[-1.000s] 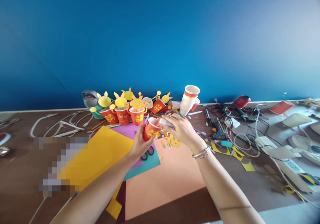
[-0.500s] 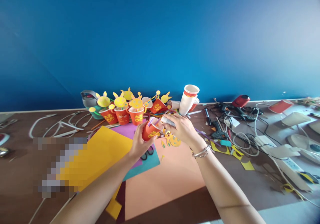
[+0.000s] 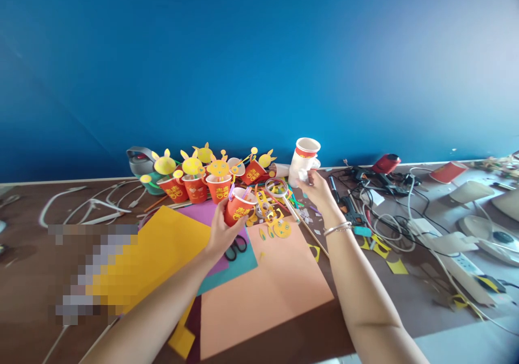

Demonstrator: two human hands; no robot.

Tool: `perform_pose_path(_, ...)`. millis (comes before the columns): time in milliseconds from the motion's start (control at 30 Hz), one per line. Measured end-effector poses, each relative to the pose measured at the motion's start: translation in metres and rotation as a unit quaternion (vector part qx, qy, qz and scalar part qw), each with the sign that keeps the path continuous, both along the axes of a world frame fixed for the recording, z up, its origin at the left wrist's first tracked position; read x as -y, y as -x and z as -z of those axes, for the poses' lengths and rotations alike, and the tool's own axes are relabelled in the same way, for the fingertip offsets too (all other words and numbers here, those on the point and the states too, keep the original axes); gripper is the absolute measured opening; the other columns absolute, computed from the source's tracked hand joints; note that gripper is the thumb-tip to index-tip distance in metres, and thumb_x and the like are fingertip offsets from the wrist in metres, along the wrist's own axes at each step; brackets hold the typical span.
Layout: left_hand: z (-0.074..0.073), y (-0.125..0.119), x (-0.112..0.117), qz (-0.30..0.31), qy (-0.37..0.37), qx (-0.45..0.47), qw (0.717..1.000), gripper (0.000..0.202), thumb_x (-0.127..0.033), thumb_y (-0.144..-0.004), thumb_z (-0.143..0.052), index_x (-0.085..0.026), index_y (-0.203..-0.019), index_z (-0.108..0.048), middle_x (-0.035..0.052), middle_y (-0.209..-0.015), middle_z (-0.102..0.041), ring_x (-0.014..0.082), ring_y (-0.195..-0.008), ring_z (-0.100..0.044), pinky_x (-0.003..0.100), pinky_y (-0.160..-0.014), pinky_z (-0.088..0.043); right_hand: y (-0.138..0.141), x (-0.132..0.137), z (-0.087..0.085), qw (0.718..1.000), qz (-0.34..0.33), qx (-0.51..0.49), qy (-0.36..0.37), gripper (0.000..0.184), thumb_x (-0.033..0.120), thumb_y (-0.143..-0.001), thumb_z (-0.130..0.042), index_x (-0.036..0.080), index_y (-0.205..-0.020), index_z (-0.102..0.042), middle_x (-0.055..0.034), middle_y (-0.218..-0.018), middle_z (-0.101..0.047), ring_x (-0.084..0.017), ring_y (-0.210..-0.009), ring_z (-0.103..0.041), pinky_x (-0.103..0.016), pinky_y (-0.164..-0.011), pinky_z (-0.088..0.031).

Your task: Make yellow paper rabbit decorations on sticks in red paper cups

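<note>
My left hand is wrapped round a red paper cup with yellow characters, a white inside and purple strips at its rim. The cup is tilted a little, over the coloured sheets. My right hand is closed on a small white object whose kind I cannot make out, in front of a stack of paper cups. Yellow paper faces and ear pieces lie on a peach paper sheet between my arms. Black-handled scissors lie below the held cup.
Red cups with yellow rabbit-like faces stand at the back left. A yellow sheet covers teal paper. A roll of tape lies among scraps. A glue gun, cables and a power strip crowd the right.
My right hand has moved away from the cup, to the right and back, with the white object. My left hand still holds the cup, now more upright and slightly further left.
</note>
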State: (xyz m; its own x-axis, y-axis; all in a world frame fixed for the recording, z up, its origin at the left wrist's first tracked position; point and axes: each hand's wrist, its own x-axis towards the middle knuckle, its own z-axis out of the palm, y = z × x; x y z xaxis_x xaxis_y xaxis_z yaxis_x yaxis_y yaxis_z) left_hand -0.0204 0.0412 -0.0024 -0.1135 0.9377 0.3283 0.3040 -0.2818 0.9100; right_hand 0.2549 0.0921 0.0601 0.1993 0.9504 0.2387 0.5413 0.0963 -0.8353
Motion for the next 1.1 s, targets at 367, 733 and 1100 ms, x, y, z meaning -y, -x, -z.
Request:
perform_pose_path(367,-0.009,-0.005,0.002,0.094,0.055,0.124,0.986,0.045,-0.038,-0.068,-0.073,-0.019,-0.104,-0.052,0.0041,-0.097,-0.065,0.0212,-0.090,-0.064,0.033,-0.079,-0.053,-0.015,-0.013,0.027,0.958,0.090,0.235,0.136,0.024,0.033,-0.074,-0.062,0.018,-0.092,-0.057,-0.0082,-0.087,-0.067,-0.024,-0.082,-0.060,-0.028,-0.064,-0.037)
perform_pose_path(733,-0.007,-0.006,0.001,0.098,0.079,0.169,0.978,0.052,-0.044,-0.067,-0.074,-0.019,-0.107,-0.052,0.0059,-0.101,-0.067,0.0228,-0.093,-0.066,0.034,-0.079,-0.056,0.015,0.019,-0.014,0.935,-0.029,0.339,0.105,0.012,0.030,-0.076,-0.062,0.021,-0.081,-0.068,-0.0063,-0.085,-0.071,-0.023,-0.081,-0.065,-0.030,-0.066,-0.045)
perform_pose_path(1100,-0.015,-0.007,0.005,0.100,0.089,0.152,0.979,0.042,-0.041,-0.068,-0.073,-0.022,-0.101,-0.053,0.0018,-0.085,-0.067,0.0215,-0.084,-0.067,0.032,-0.068,-0.056,0.057,0.032,0.007,0.851,-0.160,0.440,0.238,0.034,0.024,-0.058,-0.080,0.017,-0.089,-0.070,-0.0138,-0.091,-0.073,-0.031,-0.088,-0.069,-0.034,-0.068,-0.052)
